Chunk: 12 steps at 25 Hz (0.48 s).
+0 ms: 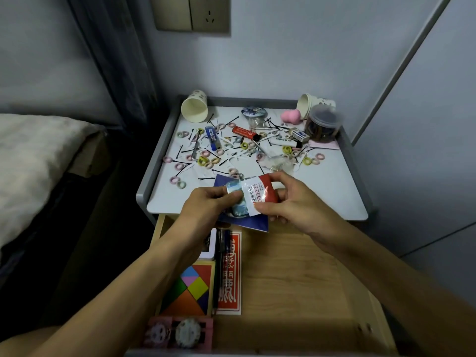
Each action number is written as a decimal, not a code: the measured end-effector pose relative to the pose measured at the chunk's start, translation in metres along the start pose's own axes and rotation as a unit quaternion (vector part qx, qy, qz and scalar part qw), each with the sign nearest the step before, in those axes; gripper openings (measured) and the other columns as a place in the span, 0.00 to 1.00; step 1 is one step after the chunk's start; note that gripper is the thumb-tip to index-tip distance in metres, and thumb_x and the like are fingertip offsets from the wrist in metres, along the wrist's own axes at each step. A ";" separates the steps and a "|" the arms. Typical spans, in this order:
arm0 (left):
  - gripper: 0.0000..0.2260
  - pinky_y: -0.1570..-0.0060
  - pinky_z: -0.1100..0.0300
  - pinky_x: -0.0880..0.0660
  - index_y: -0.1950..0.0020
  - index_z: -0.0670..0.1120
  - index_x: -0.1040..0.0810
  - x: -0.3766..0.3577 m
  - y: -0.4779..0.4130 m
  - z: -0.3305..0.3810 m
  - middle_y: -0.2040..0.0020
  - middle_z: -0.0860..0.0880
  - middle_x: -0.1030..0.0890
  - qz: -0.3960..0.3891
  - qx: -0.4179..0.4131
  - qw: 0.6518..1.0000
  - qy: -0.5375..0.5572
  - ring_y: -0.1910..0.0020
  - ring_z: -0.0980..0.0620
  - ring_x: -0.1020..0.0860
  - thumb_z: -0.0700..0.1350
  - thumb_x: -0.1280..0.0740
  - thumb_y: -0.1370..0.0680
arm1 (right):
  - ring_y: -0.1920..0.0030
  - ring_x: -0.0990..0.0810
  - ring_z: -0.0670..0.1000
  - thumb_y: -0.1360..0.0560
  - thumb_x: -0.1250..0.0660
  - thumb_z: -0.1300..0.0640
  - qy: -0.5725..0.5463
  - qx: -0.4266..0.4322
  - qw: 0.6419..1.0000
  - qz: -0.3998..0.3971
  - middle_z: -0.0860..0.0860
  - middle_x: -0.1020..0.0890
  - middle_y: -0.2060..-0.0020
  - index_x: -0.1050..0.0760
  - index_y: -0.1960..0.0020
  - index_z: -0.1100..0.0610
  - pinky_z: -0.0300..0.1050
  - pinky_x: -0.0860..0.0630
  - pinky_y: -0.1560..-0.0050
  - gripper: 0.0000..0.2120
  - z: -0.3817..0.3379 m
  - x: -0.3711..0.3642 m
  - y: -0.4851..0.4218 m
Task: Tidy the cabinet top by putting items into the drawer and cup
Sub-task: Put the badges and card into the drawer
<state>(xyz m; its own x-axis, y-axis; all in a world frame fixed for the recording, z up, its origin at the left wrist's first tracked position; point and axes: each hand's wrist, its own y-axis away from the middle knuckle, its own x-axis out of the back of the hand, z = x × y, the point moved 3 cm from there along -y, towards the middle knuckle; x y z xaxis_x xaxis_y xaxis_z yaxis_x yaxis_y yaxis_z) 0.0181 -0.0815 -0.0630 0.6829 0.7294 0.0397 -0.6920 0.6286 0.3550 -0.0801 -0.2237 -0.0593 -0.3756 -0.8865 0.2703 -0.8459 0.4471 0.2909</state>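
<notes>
A bed with a pale, soft cover fills the 9 o'clock side of the room. Next to it the wooden drawer stands pulled out. It is light, grained board, and its load is packed along its 9 o'clock wall: a tangram puzzle of bright flat pieces, a red printed card, and a dark pen lying between them.

Beyond the drawer, the bench is a smooth white top with a raised grey rim. Both hands meet over its 6 o'clock edge. The left hand has its fingers curled and pinches a small pale-blue packet. The right hand pinches a glossy red-and-white sachet between thumb and fingers, and the two packets touch. A dark blue sheet shows beneath them, across the bench edge.

At 11 o'clock a cream paper cup lies on its side. A second cup does the same at 1 o'clock, just behind a clear plastic jar of dark bands. An orange lighter, pastel hair ties and thin black bobby pins litter the middle.
</notes>
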 end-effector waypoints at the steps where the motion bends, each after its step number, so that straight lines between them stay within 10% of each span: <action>1: 0.07 0.52 0.55 0.21 0.51 0.45 0.16 0.000 0.000 0.000 0.57 0.49 0.14 -0.002 -0.001 1.000 -0.002 0.57 0.49 0.16 0.47 0.31 0.22 | 0.62 0.19 0.41 0.27 0.27 0.60 -0.002 0.003 1.000 -0.001 0.50 0.16 0.51 0.28 0.35 0.49 0.31 0.28 0.68 0.23 0.000 -0.002 0.000; 7: 0.06 0.45 0.45 0.21 0.49 0.46 0.16 0.004 0.000 0.004 0.58 0.49 0.14 0.016 -0.010 0.999 -0.031 0.55 0.46 0.15 0.45 0.27 0.25 | 0.50 0.16 0.44 0.29 0.25 0.57 0.014 0.044 0.999 0.002 0.46 0.15 0.50 0.23 0.37 0.51 0.47 0.19 0.48 0.21 0.003 -0.013 0.001; 12: 0.05 0.61 0.58 0.19 0.52 0.43 0.16 0.014 0.008 0.008 0.60 0.48 0.14 0.002 -0.018 0.999 -0.033 0.60 0.49 0.15 0.43 0.27 0.26 | 0.60 0.19 0.40 0.24 0.30 0.53 -0.014 0.052 0.998 0.016 0.46 0.14 0.56 0.19 0.45 0.52 0.35 0.27 0.65 0.09 -0.004 -0.014 0.006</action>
<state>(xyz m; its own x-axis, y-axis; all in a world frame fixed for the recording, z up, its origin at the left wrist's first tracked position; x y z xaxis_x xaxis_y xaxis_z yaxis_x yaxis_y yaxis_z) 0.0246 -0.0683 -0.0525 0.6937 0.7129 0.1024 -0.7013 0.6364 0.3212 -0.0781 -0.2079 -0.0574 -0.4121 -0.8758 0.2514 -0.8676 0.4615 0.1853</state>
